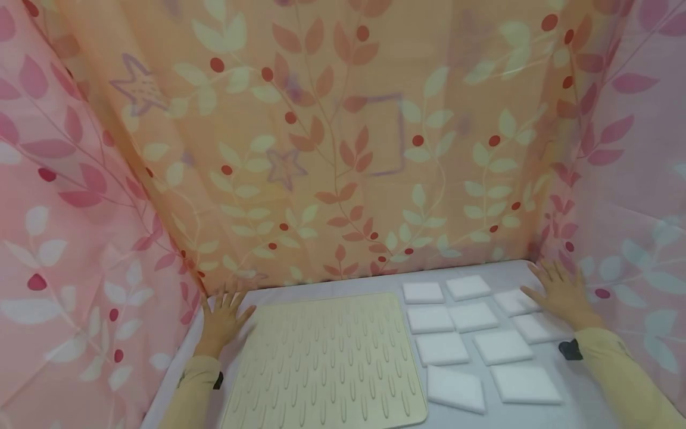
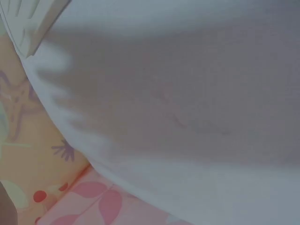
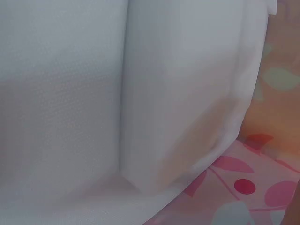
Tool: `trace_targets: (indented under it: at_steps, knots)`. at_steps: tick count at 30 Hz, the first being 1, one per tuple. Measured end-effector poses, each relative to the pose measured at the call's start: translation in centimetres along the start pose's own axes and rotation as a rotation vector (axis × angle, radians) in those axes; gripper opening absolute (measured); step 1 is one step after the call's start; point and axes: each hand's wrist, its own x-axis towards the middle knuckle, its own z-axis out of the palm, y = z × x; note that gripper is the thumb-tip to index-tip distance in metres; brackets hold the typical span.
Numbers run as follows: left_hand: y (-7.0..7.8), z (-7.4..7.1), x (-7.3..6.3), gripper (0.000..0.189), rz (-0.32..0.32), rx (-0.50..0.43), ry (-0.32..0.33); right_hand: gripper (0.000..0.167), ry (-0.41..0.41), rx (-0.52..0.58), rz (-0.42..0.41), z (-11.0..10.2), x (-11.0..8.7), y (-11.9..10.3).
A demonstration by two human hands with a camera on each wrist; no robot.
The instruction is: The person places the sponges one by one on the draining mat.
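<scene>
My left hand (image 1: 222, 322), its fingers spread, is over the table beside the far left corner of a beige mat (image 1: 327, 357) with rows of raised oval ridges. A corner of the same mat (image 2: 26, 23) shows in the left wrist view, with the hand's shadow on the cloth. On the far right, my right hand (image 1: 563, 298) has its fingers spread too, overlapping the edge of the white square pads (image 1: 455, 348). Several of these pads lie in loose rows right of the mat. One white pad (image 3: 183, 84) fills the middle of the right wrist view. Neither hand grips anything.
White cloth (image 1: 370, 286) covers the table. An orange leaf-patterned curtain (image 1: 343, 149) stands behind its far edge. Pink patterned curtains close in the left side (image 1: 80, 238) and the right side (image 1: 632, 208). Dark straps (image 1: 570, 350) show at both wrists.
</scene>
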Motion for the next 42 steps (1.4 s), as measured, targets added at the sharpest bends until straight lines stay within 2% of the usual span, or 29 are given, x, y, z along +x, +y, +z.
trace_targets:
  at_steps: [3, 7, 13, 16, 21, 25, 34, 38, 42]
  knots:
    - [0.0, 0.1, -0.3, 0.064, -0.008, -0.019, -0.035, 0.081, -0.013, 0.023, -0.013, 0.3, -0.2, 0.1]
    - [-0.1, 0.5, -0.8, 0.062, -0.006, -0.061, -0.060, 0.078, -0.083, 0.047, -0.044, 0.7, -0.4, 0.3]
    - [-0.2, 1.0, -1.8, 0.060, 0.017, -0.140, -0.035, 0.077, -0.190, 0.067, -0.081, 0.7, -0.7, 0.3]
    - [0.2, 0.7, -2.2, 0.059, 0.018, -0.172, -0.059, 0.073, -0.226, 0.071, -0.082, 0.8, -0.6, 0.2]
    - [0.5, 0.8, -2.9, 0.058, 0.010, -0.197, -0.113, 0.062, -0.231, 0.105, -0.134, 1.1, -0.1, 0.4]
    - [0.4, 0.9, -3.4, 0.056, 0.016, -0.214, -0.128, 0.060, -0.255, 0.150, -0.156, 1.6, 0.5, 0.6]
    - [0.1, 1.6, -4.4, 0.056, 0.110, -0.294, -0.152, 0.062, -0.277, 0.177, -0.182, 1.3, 1.6, -0.5]
    - [-0.1, 1.8, -4.9, 0.055, 0.103, -0.318, -0.172, 0.057, -0.337, 0.175, -0.146, 0.8, 2.1, -1.2]
    - [-0.2, 2.2, -5.3, 0.053, 0.105, -0.314, -0.157, 0.055, -0.376, 0.156, -0.124, 0.9, 2.5, -1.1]
